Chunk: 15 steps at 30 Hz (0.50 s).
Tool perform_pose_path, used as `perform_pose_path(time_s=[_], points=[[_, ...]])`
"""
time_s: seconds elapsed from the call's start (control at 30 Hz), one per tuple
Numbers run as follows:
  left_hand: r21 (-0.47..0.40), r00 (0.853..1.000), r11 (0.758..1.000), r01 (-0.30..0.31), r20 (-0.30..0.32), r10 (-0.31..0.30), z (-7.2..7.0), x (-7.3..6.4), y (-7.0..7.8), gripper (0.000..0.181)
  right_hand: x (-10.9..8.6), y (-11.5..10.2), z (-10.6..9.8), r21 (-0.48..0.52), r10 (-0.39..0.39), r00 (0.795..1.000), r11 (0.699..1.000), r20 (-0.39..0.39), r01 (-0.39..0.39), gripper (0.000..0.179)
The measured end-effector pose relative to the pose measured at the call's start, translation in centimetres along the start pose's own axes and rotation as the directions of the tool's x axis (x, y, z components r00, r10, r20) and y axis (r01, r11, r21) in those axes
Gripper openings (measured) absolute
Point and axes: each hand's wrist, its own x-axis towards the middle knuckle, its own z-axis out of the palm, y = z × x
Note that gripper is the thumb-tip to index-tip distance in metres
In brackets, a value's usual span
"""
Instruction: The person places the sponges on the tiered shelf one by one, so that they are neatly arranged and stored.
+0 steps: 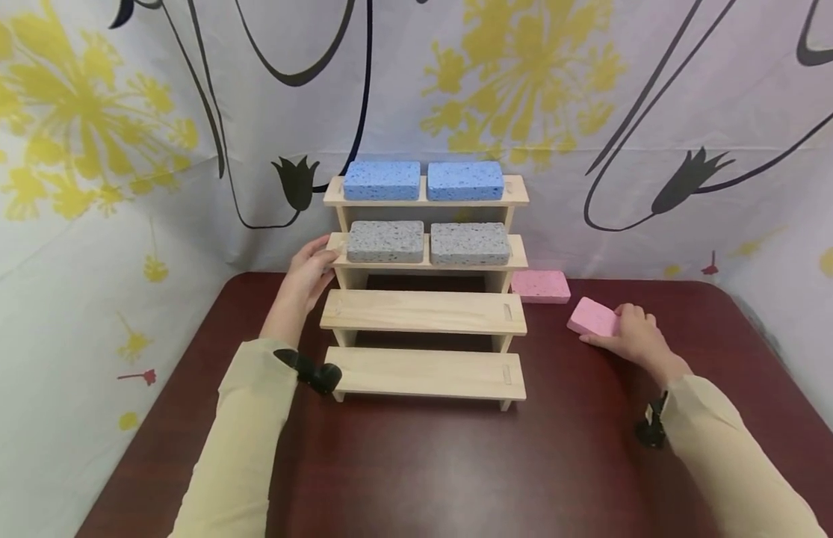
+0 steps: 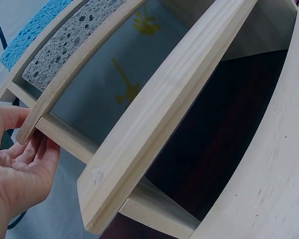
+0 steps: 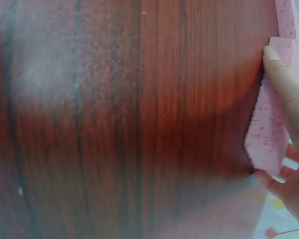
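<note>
A pale wooden stepped rack (image 1: 423, 311) stands on the table, two blue sponges (image 1: 382, 181) on its top tier and two grey sponges (image 1: 385, 242) on the tier below. Its two lower tiers are bare. My left hand (image 1: 307, 273) grips the left end of the grey sponges' tier, thumb above and fingers curled beneath, as the left wrist view shows. To the right of the rack, my right hand (image 1: 636, 335) holds a pink sponge (image 1: 593, 317) between thumb and fingers, close over the table. Another pink sponge (image 1: 541, 287) lies behind it, beside the rack.
The dark red-brown table (image 1: 483, 463) reaches back to a white cloth (image 1: 403, 90) printed with yellow flowers and dark stems. That cloth also hangs along the left and right sides. Black straps with small devices sit on both wrists.
</note>
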Motion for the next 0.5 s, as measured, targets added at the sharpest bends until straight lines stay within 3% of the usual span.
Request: perform_pose_path(time_s=[0.23, 0.5], points=[[0.003, 1.000, 1.000, 0.000, -0.014, 0.000, -0.06, 0.08, 0.38, 0.056, 0.12, -0.49, -0.78, -0.010, -0.028, 0.995, 1.000, 0.100, 0.030, 0.086], [0.003, 1.000, 1.000, 0.002, -0.009, -0.002, -0.04, -0.05, 0.16, 0.056, -0.59, -1.02, -0.66, 0.026, -0.086, 0.987, 0.996, 0.139, 0.083, 0.086]])
